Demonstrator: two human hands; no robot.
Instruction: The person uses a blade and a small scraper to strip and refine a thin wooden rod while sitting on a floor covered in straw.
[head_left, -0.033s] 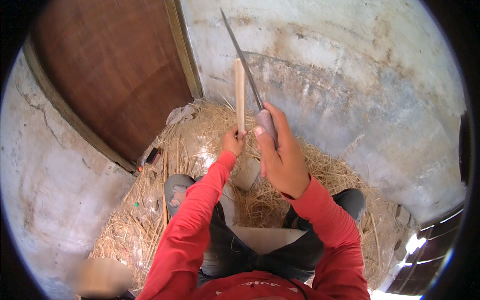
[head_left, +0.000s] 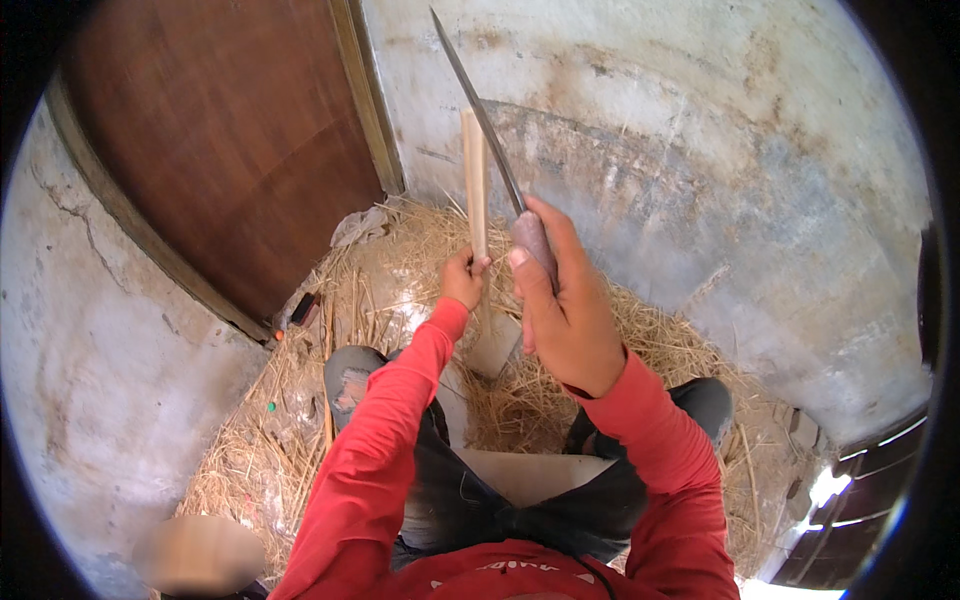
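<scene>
My left hand (head_left: 464,277) is closed around the lower part of a pale, narrow wooden strip (head_left: 474,175), which stands nearly upright. My right hand (head_left: 572,305) grips the brownish handle of a long knife (head_left: 478,105). Its thin dark blade slants up and to the left, and in this view it crosses the top end of the strip. Whether blade and wood touch, I cannot tell. Below my hands, between my knees, a pale flat block (head_left: 494,345) lies among the straw.
Straw and shavings (head_left: 255,465) cover the floor. A stained wall (head_left: 660,150) curves close ahead and right; a brown door (head_left: 225,140) stands at the left. Near its foot lies a small black object (head_left: 303,309). A blurred round pale thing (head_left: 198,555) shows at lower left.
Both hands have shifted slightly to the left, with the knife and the wooden strip moving a little up and left too. Both grips stay the same.
</scene>
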